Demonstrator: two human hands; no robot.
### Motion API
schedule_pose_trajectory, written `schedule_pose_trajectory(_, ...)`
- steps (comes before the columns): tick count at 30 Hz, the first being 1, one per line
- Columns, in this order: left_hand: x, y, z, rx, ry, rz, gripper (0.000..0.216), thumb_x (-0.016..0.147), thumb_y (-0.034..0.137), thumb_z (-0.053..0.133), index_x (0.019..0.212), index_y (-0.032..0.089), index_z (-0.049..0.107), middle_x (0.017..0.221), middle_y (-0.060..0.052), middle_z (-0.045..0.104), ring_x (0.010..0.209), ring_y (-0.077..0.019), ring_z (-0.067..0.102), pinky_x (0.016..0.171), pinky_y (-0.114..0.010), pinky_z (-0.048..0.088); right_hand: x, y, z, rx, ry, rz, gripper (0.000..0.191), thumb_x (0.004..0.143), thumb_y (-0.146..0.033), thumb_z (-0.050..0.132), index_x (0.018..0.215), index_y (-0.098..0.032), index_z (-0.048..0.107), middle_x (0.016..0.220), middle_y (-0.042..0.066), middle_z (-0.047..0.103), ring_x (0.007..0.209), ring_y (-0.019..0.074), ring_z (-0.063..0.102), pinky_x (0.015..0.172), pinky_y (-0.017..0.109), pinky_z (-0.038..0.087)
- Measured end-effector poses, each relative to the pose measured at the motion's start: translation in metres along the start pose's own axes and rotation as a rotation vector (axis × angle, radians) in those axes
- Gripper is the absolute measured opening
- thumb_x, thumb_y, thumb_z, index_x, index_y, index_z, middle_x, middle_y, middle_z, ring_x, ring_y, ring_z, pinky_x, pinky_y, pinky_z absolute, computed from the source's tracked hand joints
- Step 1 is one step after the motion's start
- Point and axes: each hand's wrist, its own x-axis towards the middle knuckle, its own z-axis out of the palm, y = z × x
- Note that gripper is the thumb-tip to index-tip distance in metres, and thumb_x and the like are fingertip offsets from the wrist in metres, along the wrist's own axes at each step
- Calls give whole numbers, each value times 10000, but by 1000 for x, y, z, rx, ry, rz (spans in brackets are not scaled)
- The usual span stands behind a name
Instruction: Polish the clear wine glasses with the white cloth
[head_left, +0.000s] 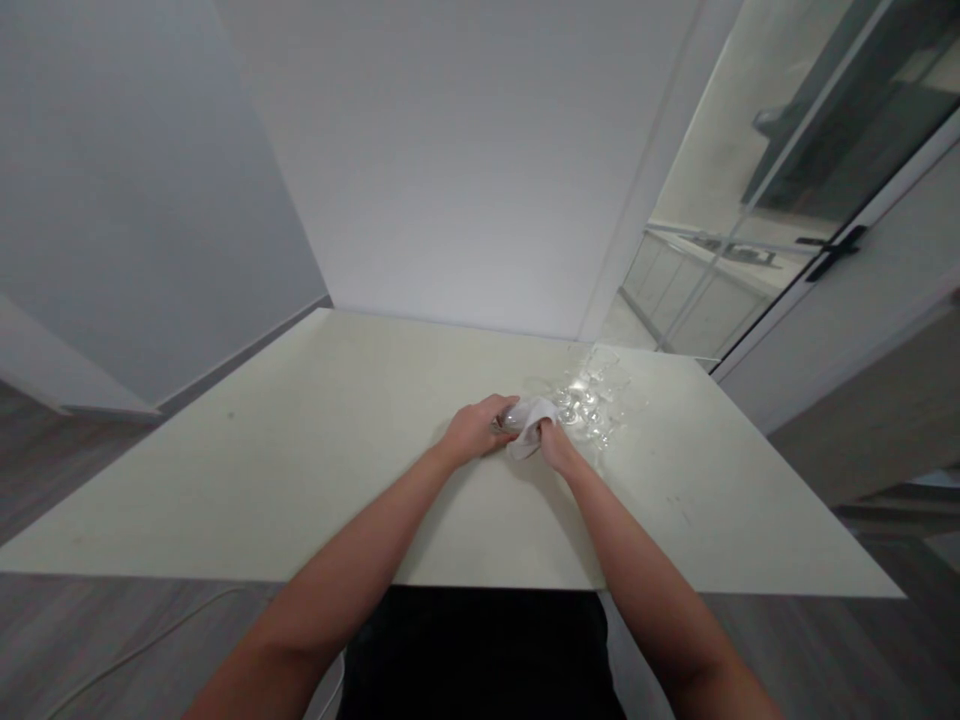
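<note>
My left hand [474, 428] is closed round a clear glass [507, 419] held just above the white table [300, 470]. My right hand [556, 445] pinches a white cloth [529, 426] that is pressed against the glass's open end. Both hands meet near the table's middle, slightly right of centre. Behind the cloth, several clear glasses [592, 395] stand grouped on the table, catching the light.
A white wall rises behind the table's far edge. A glass door with a black handle [832, 252] stands at the right. Grey wood floor [45, 450] shows left and right of the table. A thin white cable [142, 645] runs over the floor at lower left.
</note>
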Motion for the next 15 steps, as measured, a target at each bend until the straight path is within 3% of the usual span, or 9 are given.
schedule_pose_trajectory(9,1,1,1,-13,12,-3,594,741,422,646,1279,238,474,1193,-51,586,1025,-199,588,860,-295,473,6,7,-1,117,0,69,465,841,-512,244,858,-170,559,913,73,637,955,206,561,945,359,389)
schedule_pose_trajectory(15,2,0,-2,-47,21,-1,572,734,345,654,1266,228,481,1207,-54,579,1041,-201,575,895,-311,460,5,7,3,64,-45,-155,376,811,-519,389,846,-219,612,941,61,655,1060,224,533,999,361,354)
